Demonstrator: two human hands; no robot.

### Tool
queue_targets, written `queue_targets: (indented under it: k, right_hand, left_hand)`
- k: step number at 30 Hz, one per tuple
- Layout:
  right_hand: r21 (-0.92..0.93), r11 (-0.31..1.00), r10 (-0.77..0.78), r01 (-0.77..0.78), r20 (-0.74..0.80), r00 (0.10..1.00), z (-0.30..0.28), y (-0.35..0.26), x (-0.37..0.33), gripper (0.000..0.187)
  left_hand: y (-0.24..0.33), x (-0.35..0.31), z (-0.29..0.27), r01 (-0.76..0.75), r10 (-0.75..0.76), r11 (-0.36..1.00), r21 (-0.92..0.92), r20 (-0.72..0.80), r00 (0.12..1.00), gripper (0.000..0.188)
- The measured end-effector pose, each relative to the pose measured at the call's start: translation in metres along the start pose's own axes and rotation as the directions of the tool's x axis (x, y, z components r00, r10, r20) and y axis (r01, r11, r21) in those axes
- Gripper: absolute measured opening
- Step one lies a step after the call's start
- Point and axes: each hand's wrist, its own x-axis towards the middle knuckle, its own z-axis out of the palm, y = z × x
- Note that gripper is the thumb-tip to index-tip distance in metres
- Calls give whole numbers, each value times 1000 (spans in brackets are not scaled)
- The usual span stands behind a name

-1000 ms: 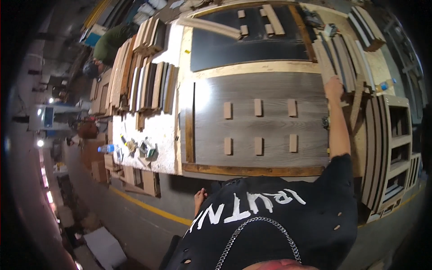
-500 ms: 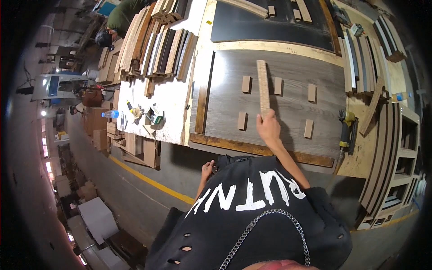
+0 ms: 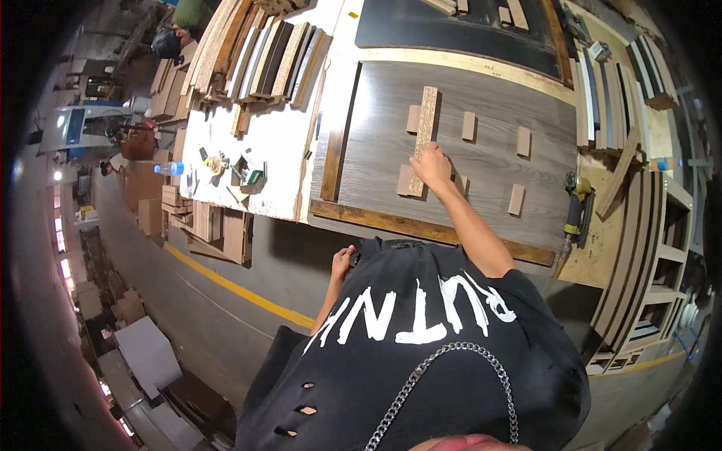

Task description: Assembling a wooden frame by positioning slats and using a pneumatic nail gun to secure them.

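My right hand (image 3: 431, 167) is closed round a long particleboard strip (image 3: 426, 113), over the left part of a grey wood-grain panel (image 3: 492, 86). The strip lies over or beside small wooden blocks; which of them it touches I cannot tell. A block (image 3: 413, 119) shows at its far end and another block (image 3: 404, 180) at its near end. Farther right are a block (image 3: 469, 126), a block (image 3: 523, 141) and a block (image 3: 516, 199). One more is partly hidden by my hand. My left hand (image 3: 342, 261) hangs by my shirt, fingers curled; anything inside is hidden.
Dark brown strips (image 3: 429, 230) run along the panel's front and left edges. A yellow-and-black air nailer (image 3: 576, 210) lies at the right. Stacked boards (image 3: 278, 60) stand at the left, near a water bottle (image 3: 169, 168) and small tools. A person (image 3: 167, 43) bends at the far left.
My right hand has moved left and slightly back with the strip, from the middle of the panel to its left blocks. The left hand stays by my shirt.
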Motion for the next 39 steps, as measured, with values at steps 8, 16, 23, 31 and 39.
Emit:
queue_targets:
  k: [8, 16, 23, 31, 39]
  right_hand:
    - [10, 999, 39, -40, 95, 995, -11, -13, -1, 59]
    - [16, 998, 60, -62, 117, 991, -19, -5, -1, 70]
    - [352, 934, 63, -58, -1, 998, -78, 51, 21, 39]
    - [-157, 858, 125, -489, -859, 496, -281, 250, 75, 44]
    - [-154, 792, 463, -590, -479, 746, -330, 335, 123, 56]
  left_hand:
    - [-87, 26, -11, -400, 390, 909, 119, 96, 916, 37]
    - [-6, 2, -3, -8, 7, 995, 99, 6, 1000, 50]
    - [6, -21, -9, -313, 308, 937, 153, 61, 950, 51]
    - [-77, 5, -22, -145, 149, 954, 262, 4, 989, 54]
    - [-30, 5, -26, -25, 29, 955, 295, -8, 1000, 66]
